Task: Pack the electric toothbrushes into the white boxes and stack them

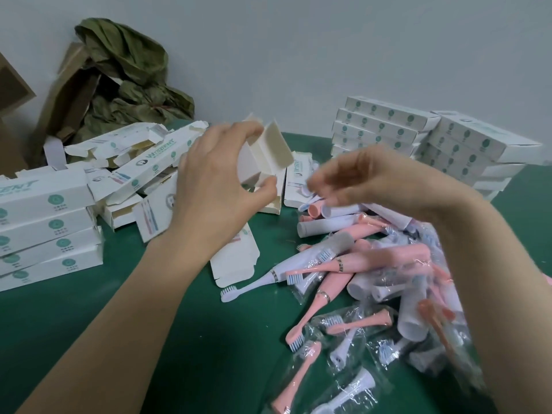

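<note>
My left hand grips an open white box above the green table, thumb under it and fingers over its top, with the end flap standing up. My right hand hovers blurred just right of the box, fingers loosely curled, holding nothing I can make out. Below it lies a heap of pink and white electric toothbrushes and brush heads in clear bags. A white toothbrush lies beside a flat open box.
Closed white boxes are stacked at the left and at the back right. Loose open boxes are piled behind my left hand. A brown carton with green wrapping leans on the wall at the back left.
</note>
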`<state>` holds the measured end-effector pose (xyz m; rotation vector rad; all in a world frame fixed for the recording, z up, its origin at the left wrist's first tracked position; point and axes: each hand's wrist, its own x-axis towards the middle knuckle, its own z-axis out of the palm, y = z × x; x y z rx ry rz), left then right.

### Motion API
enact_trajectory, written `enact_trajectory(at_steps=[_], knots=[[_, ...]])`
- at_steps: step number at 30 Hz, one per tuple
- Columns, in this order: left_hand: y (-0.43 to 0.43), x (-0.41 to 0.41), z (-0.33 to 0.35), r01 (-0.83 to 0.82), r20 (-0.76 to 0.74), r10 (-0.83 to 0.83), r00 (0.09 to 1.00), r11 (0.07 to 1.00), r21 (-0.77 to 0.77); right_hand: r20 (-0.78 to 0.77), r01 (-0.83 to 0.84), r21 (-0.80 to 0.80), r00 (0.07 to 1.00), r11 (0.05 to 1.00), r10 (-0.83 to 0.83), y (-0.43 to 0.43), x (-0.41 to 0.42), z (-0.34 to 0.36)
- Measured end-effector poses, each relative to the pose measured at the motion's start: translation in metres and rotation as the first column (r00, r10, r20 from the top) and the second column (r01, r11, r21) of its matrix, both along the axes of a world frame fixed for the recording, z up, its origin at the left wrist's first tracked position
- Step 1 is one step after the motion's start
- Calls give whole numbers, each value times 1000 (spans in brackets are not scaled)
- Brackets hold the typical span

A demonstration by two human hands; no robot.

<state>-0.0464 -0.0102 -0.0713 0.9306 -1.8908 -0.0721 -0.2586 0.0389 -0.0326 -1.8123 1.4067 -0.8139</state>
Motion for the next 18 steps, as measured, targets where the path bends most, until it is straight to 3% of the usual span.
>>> enact_trajectory(at_steps=[2,4,5,7,9,11,14,16,18], knots=[[-2,3,-1,-12,-36,13,999,999,30,-449,101,7,889,995,-87,0,-13,-7],[-2,3,-3,-9,-38,12,999,998,64,-697,160,84,715,983,-57,-4,-11,-21],[-2,2,-4,-11,-23,13,1000,997,80,-727,155,153,687,976,5,-6,-9,-29],[-1,0,-6,-13,9,12,1000,995,99,-695,134,235,715,963,70,-10,-5,-38],[-1,0,-9,-20,31,16,999,994,109,-684,117,190,728,975,46,-10,-8,-36],[-2,1,-12,-37,52,31,998,993,112,-572,81,135,820,988,12,-7,-17,-31],[-6,2,-15,-76,94,66,993,992,103,-152,47,4,987,999,-46,0,-28,-21],[-9,2,-16,-98,123,84,989,989,111,154,159,-110,978,981,-141,3,-31,-14],[-10,1,-18,-132,167,110,980,982,132,394,335,-197,887,921,-239,2,-29,-8]])
